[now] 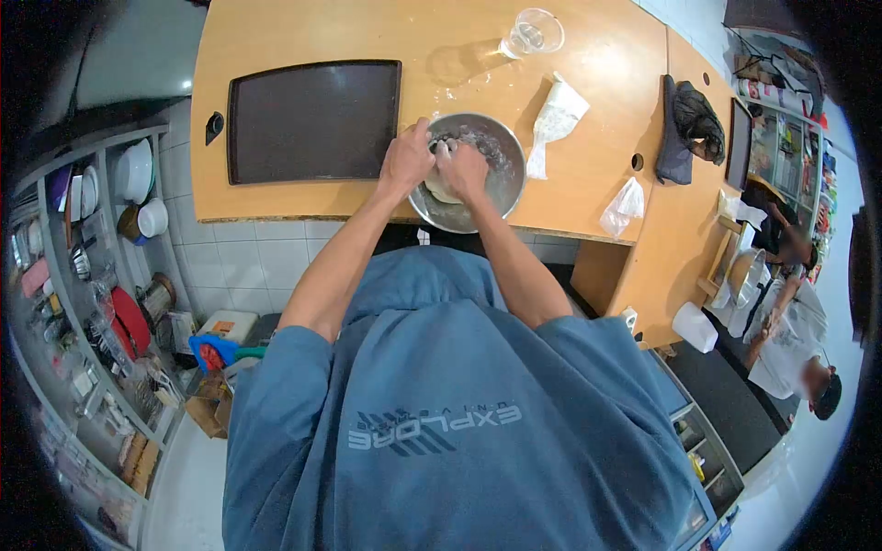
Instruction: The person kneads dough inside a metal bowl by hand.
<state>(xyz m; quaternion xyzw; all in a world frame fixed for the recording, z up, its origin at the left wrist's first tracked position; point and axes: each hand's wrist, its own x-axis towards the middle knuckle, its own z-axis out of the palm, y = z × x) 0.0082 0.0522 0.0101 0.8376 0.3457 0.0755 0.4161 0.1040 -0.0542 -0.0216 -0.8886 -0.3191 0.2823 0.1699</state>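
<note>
A metal mixing bowl (511, 176) sits at the table's near edge, with white flour smeared on its inner wall. Inside it, a pale lump of dough (442, 189) shows below my knuckles. My left hand (407, 163) is closed on the bowl's left rim. My right hand (462, 171) reaches into the bowl, fingers curled into the dough; its fingertips are partly hidden.
A dark tray (312, 124) lies left of the bowl. To the right are a crumpled flour bag (558, 118), a small plastic bag (625, 208) and a clear cup (533, 35). Shelves (83, 303) stand at left; other people (790, 326) are at far right.
</note>
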